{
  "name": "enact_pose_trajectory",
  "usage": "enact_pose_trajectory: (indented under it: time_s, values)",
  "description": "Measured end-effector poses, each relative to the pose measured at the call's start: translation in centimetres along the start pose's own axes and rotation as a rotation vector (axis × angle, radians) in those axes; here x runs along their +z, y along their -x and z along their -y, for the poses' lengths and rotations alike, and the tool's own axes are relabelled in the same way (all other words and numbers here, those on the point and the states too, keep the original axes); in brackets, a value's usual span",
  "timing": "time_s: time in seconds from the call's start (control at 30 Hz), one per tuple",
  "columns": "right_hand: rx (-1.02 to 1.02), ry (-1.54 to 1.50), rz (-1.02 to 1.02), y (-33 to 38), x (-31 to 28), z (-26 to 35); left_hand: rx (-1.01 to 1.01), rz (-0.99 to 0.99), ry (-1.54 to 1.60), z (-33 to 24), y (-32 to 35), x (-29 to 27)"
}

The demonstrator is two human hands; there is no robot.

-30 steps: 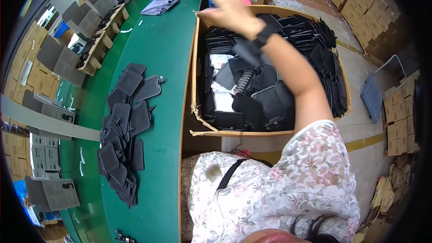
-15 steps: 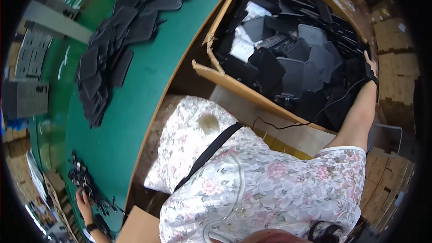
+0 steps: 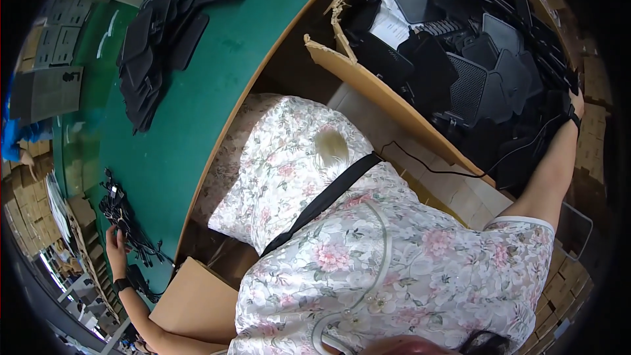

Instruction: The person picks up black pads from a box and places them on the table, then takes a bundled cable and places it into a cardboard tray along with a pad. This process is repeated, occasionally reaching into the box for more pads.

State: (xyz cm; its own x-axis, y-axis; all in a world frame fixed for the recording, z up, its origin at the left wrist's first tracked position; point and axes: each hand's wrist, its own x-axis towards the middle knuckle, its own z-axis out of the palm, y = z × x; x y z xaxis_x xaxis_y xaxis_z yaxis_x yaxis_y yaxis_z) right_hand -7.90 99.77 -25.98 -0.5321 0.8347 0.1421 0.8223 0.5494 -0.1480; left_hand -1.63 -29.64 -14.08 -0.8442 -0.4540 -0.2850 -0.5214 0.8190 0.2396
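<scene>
Left hand [image 3: 117, 244]: at the near-left edge of the green counter [image 3: 197, 112], fingers resting on a tangle of black cables [image 3: 125, 220]; grip loose, not clenched round anything.
Right hand [image 3: 576, 104]: stretched to the far right rim of the cardboard box [image 3: 388, 95], among the black parts; grip cannot be told, fingers hidden.
Black cables: bunched on the counter edge, just beside the left hand.
Black panels [image 3: 480, 69]: heaped inside the box.
Second stack of black panels [image 3: 167, 33]: spread on the counter, well apart from both hands.
Thin black cord [image 3: 427, 165]: hanging over the box's front wall.
</scene>
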Motion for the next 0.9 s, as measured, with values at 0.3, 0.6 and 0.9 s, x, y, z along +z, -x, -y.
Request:
enact_pose_trajectory:
  time_s: [0.3,0.6,0.9]
  values:
    - [-0.222,0.259,-0.161,1.3,-1.7,3.2,-0.007,-0.035,0.054,0.6,0.2,0.9]
    - [-0.539,0.373,-0.277,9.1,-9.8,22.1,0.013,-0.034,0.071,0.8,0.2,1.6]
    - [-0.627,0.2,-0.349,14.4,-14.8,36.8,-0.013,-0.005,0.152,0.7,0.7,1.5]
